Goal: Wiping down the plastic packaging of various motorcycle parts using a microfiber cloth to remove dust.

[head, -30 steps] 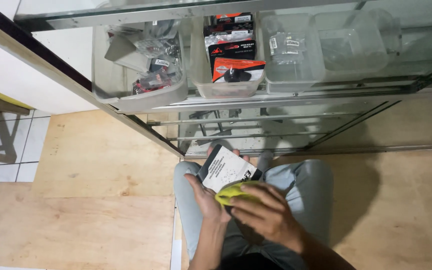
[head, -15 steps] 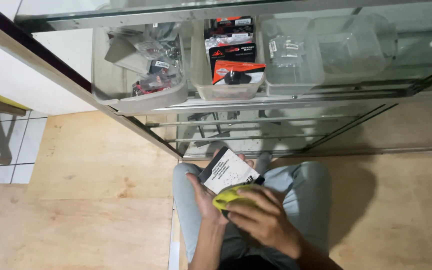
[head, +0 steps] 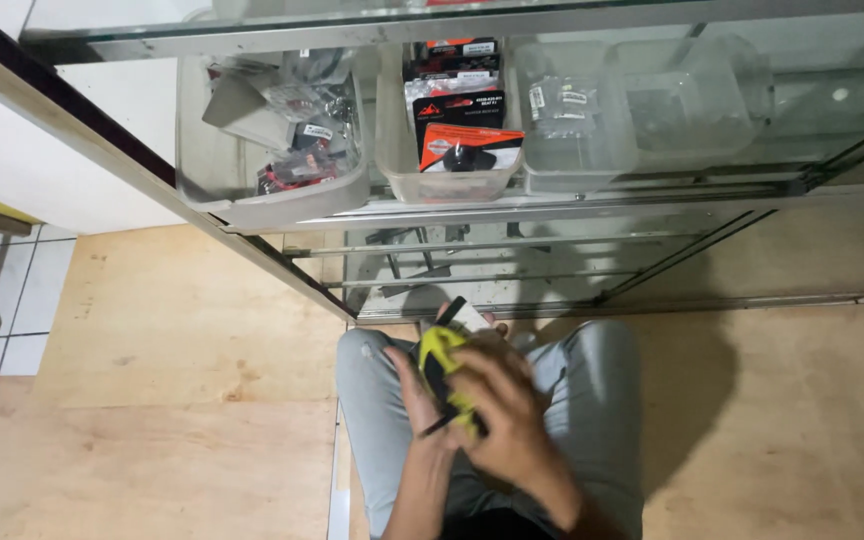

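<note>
Over my lap, my left hand (head: 418,392) grips a small flat black-and-white packet (head: 460,318) by its lower edge. My right hand (head: 504,402) presses a yellow-green cloth (head: 442,350) against the packet's face, covering most of it. Both hands sit above my grey trousers (head: 372,400), just in front of a glass display cabinet (head: 552,215).
The glass shelf carries clear plastic bins: one with mixed small parts (head: 272,140), one with black-and-orange packets (head: 457,130), and others (head: 592,110) nearly bare. Plywood floor (head: 182,340) spreads left and right; white tiles (head: 12,300) lie at far left.
The packet has turned from facing up to tilted edge-on, and the cloth has slid up over its face. My hands have shifted slightly lower.
</note>
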